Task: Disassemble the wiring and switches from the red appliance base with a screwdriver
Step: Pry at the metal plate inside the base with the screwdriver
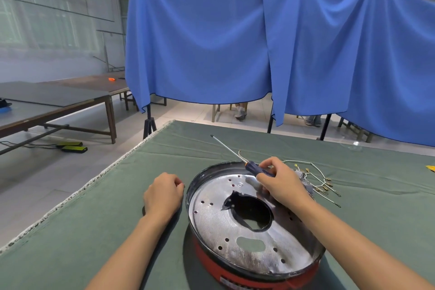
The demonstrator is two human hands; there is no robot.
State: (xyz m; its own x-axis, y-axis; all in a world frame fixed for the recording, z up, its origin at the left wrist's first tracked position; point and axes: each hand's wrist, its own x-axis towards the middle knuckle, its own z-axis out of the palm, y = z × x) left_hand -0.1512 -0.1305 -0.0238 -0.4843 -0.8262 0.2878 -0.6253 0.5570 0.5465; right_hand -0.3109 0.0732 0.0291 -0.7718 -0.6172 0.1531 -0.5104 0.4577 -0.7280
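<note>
Red appliance base (237,274) on a green cloth-covered table (94,231), near its front edge. The base is a shallow round pan: red outer wall, dark rim, and a silvery, scorched-looking inner plate (226,226) pierced by small round holes, one oval slot and a large, ragged central opening. Right hand (280,183), over the far rim, fingers curled round the blue-and-orange handle of a screwdriver (242,160), whose thin shaft points away to the left, tip above the cloth. Left hand (162,195) rests on the cloth just left of the base, fingers curled under, nothing visibly held. Wiring with terminal lugs and grey switches (315,181) lies on the cloth behind the right hand, beside the base.
</note>
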